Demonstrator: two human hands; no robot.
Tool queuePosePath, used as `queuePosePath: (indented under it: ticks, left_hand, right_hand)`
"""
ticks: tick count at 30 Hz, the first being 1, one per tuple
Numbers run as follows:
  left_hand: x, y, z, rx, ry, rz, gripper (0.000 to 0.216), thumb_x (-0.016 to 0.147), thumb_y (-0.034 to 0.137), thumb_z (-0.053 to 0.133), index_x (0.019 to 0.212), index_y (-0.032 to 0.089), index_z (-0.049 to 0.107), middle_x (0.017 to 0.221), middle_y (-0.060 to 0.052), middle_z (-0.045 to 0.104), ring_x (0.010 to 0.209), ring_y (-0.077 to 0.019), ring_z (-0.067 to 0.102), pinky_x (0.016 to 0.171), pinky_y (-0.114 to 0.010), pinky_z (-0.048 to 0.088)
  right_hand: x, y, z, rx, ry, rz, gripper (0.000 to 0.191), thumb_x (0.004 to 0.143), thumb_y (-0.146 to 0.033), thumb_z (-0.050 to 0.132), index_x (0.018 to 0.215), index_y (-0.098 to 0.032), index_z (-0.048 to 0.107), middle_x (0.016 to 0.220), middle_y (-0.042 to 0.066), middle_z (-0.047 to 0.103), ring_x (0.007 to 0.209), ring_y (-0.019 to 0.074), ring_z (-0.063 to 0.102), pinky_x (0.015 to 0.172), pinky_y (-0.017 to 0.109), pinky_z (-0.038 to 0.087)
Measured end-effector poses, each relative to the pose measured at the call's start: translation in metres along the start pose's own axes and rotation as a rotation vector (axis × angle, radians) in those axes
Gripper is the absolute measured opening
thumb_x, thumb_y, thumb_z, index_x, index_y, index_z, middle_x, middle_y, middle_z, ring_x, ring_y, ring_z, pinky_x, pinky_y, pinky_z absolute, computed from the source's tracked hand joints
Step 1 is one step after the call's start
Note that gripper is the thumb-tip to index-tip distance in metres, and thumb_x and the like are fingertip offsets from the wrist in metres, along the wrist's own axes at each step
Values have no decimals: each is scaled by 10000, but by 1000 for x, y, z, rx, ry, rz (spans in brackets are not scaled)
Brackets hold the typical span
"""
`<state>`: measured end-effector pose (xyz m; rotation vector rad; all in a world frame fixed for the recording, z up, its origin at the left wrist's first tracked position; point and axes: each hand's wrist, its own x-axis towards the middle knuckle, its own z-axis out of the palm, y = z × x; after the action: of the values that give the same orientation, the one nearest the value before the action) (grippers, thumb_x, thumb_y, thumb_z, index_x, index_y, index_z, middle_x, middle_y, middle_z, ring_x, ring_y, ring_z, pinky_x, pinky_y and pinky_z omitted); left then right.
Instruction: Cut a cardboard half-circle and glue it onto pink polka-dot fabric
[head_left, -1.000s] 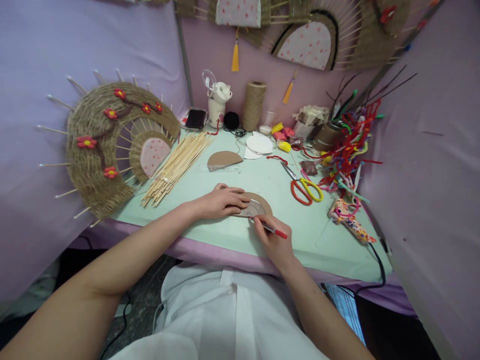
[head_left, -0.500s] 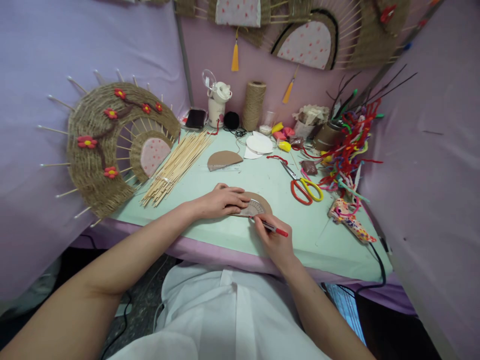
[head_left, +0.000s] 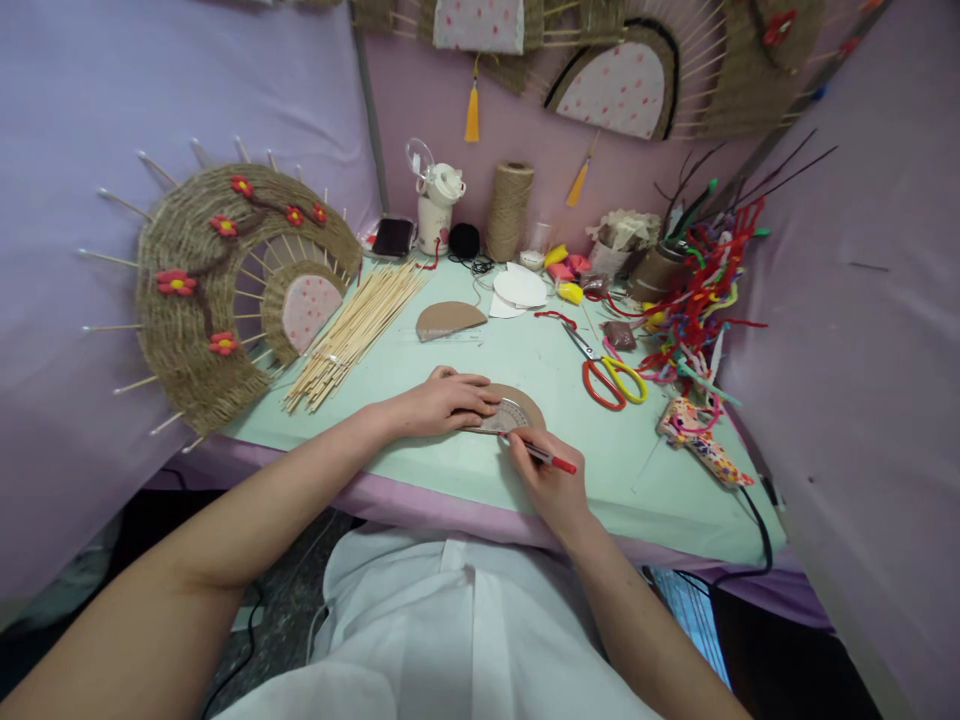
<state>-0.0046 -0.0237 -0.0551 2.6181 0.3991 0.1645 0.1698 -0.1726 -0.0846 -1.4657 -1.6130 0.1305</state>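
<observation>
two bare hands are at a brown cardboard half-disc [head_left: 531,402], which lies flat on the pale green tablecloth [head_left: 420,480] near the edge closest to the person, its straight side toward six o'clock. a clear plastic protractor [head_left: 511,416] lies on top of it. the left hand [head_left: 454,402] comes in from nine o'clock, palm down, its fingers stretched out side by side across the protractor and the cardboard. the right hand [head_left: 551,475] sits at about four o'clock, thumb and fingers clamped on a slim pen with a red end [head_left: 537,453]; the tip is at the straight side of the protractor, though whether it touches the cardboard i cannot tell.

with the half-disc as the clock's centre, scissors with one red and one yellow handle [head_left: 602,386] lie between two and three o'clock, blades ajar. a flower-patterned glue gun [head_left: 705,443] with a black cord lies just past three. a second brown cardboard half-disc [head_left: 450,318] is at eleven, with a clear ruler [head_left: 450,338] along its straight side. a bundle of thin pale wooden sticks [head_left: 352,340] lies at ten, and a tall spool of tan twine [head_left: 510,212] stands at twelve.
</observation>
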Motion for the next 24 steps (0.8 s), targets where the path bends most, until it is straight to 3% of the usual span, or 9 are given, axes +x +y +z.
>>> queuePosePath:
  ticks: [16,24]
  left_hand:
    - [0,1,-1,-3,1,3,270,964,331,477,1163,319,658,1371,-7,587,1376,-258,387,1022,-413,178]
    - [0,0,0,6,-1,1,273,962,318,487,1181,302,650,1382,-22,578,1376,-259,386,1011,-406,176]
  right_hand:
    - [0,-2,-2,105,-8,124,255,927,-296,518,752,-187,667,602,-3,641,524,126,570,531,240,446]
    - [0,0,-1,58,2,55,236,927,-285,525,777,-182,675,640,7,668,547,123,587,560,234,460]
